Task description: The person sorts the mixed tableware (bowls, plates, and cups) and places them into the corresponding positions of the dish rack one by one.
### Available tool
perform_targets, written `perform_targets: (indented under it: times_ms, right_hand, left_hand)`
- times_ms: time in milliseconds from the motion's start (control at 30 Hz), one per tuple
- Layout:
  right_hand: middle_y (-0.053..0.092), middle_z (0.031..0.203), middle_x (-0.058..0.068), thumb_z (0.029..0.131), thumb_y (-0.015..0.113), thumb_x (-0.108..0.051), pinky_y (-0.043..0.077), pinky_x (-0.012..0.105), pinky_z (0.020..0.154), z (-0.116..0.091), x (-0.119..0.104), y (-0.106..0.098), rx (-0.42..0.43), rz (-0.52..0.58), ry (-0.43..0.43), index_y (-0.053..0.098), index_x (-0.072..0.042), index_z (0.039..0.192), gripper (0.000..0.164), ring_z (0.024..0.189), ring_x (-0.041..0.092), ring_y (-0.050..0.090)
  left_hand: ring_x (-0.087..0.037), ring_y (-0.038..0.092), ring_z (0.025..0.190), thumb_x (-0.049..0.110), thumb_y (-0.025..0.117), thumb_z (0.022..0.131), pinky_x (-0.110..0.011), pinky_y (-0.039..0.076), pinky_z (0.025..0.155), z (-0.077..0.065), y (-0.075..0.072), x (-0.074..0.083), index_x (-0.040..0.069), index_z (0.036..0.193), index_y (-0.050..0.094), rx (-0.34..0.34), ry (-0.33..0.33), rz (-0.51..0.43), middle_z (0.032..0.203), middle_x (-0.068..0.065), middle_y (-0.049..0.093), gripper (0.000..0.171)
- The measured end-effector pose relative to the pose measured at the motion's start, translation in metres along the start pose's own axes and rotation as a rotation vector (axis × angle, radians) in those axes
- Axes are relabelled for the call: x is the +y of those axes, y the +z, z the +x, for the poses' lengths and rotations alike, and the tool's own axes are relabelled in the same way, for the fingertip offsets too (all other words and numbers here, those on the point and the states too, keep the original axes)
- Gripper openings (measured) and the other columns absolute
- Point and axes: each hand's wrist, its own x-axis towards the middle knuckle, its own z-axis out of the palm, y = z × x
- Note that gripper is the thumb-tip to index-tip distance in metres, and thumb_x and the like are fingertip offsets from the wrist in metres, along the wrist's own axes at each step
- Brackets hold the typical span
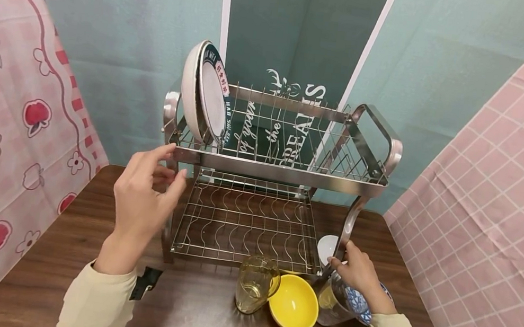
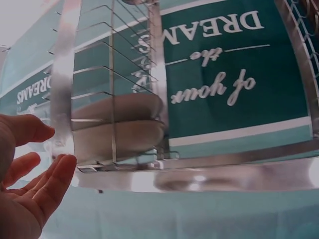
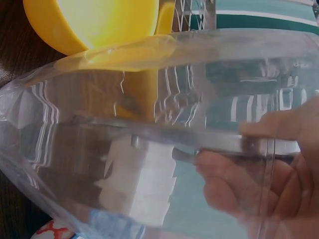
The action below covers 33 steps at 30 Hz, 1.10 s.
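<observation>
A two-tier metal dish rack point(image 1: 285, 174) stands on the wooden table. My left hand point(image 1: 146, 191) is at its upper left front corner, index fingertip right at the rail, thumb and fingers parted. In the left wrist view the fingertips point(image 2: 62, 162) come close to the metal rail point(image 2: 64, 99). Low on the right side, my right hand point(image 1: 358, 272) grips the rack's front leg point(image 1: 347, 231). The right wrist view shows that hand point(image 3: 239, 184) through a clear plastic container point(image 3: 139, 99). Two bowls point(image 1: 193, 92) stand on edge at the upper tier's left end.
In front of the rack are a glass mug point(image 1: 251, 290), a yellow bowl point(image 1: 294, 304) and the clear container point(image 1: 331, 304). A white bowl point(image 1: 326, 247) is beside the right leg, and blue-patterned dishes point(image 1: 364, 305) lie partly under the right forearm. Curtains hang on three sides.
</observation>
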Motion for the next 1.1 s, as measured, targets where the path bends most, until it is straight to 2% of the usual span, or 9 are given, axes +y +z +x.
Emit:
perform_targets:
  times_ms: [100, 167, 267, 433, 633, 867, 1100]
  right_hand:
    - [0.063, 0.086, 0.015, 0.082, 0.069, -0.013, 0.047, 0.047, 0.063, 0.000, 0.000, 0.000, 0.002, 0.004, -0.004, 0.051, 0.004, 0.098, 0.029, 0.077, 0.035, 0.061]
    - [0.064, 0.086, 0.016, 0.082, 0.069, -0.013, 0.048, 0.047, 0.063, 0.000, 0.000, 0.000, 0.004, 0.005, -0.007, 0.051, 0.003, 0.098, 0.029, 0.078, 0.036, 0.061]
    - [0.064, 0.087, 0.018, 0.082, 0.069, -0.013, 0.047, 0.048, 0.064, 0.000, 0.000, 0.001, 0.009, 0.006, -0.011, 0.052, 0.003, 0.098, 0.029, 0.079, 0.037, 0.061]
    - [0.064, 0.088, 0.018, 0.081, 0.069, -0.013, 0.048, 0.049, 0.065, 0.000, 0.000, 0.000, 0.010, 0.007, -0.008, 0.052, 0.004, 0.098, 0.029, 0.080, 0.038, 0.061]
    - [0.064, 0.087, 0.017, 0.081, 0.069, -0.013, 0.048, 0.047, 0.064, 0.000, -0.001, 0.000, 0.006, 0.011, -0.003, 0.052, 0.004, 0.098, 0.029, 0.079, 0.037, 0.061]
    - [0.063, 0.087, 0.015, 0.081, 0.069, -0.013, 0.048, 0.046, 0.063, 0.000, -0.001, 0.000, 0.002, 0.010, 0.003, 0.052, 0.004, 0.099, 0.030, 0.078, 0.035, 0.061]
    - [0.063, 0.088, 0.015, 0.081, 0.069, -0.013, 0.048, 0.046, 0.063, 0.001, 0.001, 0.001, 0.005, 0.015, -0.004, 0.052, 0.003, 0.101, 0.030, 0.079, 0.034, 0.061]
  left_hand:
    - [-0.025, 0.063, 0.068, 0.000, 0.069, 0.073, -0.026, 0.051, 0.067, -0.006, -0.001, -0.007, -0.001, 0.112, 0.063, 0.001, 0.004, 0.030, 0.090, -0.019, 0.057, 0.040]
    - [-0.027, 0.063, 0.072, 0.002, 0.069, 0.072, -0.039, 0.050, 0.065, -0.011, -0.002, -0.012, -0.001, 0.112, 0.063, 0.001, 0.010, 0.041, 0.089, -0.019, 0.058, 0.041]
    - [-0.030, 0.061, 0.078, 0.006, 0.067, 0.073, -0.047, 0.046, 0.068, -0.018, -0.002, -0.019, -0.001, 0.113, 0.062, -0.015, 0.017, 0.052, 0.090, -0.020, 0.059, 0.041]
    - [-0.031, 0.056, 0.085, 0.008, 0.068, 0.073, -0.047, 0.044, 0.071, -0.028, -0.002, -0.030, 0.000, 0.115, 0.061, -0.051, 0.002, 0.071, 0.095, -0.021, 0.058, 0.043]
    - [-0.032, 0.055, 0.085, 0.001, 0.072, 0.069, -0.049, 0.043, 0.066, -0.041, -0.002, -0.038, 0.000, 0.116, 0.061, -0.065, -0.045, 0.088, 0.096, -0.021, 0.058, 0.048]
    - [-0.034, 0.054, 0.089, 0.000, 0.075, 0.066, -0.050, 0.042, 0.068, -0.060, -0.002, -0.053, -0.001, 0.119, 0.058, -0.119, -0.132, 0.114, 0.103, -0.023, 0.056, 0.055]
    - [-0.037, 0.055, 0.090, 0.000, 0.077, 0.064, -0.053, 0.041, 0.070, -0.073, -0.002, -0.067, -0.001, 0.120, 0.057, -0.161, -0.219, 0.130, 0.106, -0.025, 0.056, 0.059]
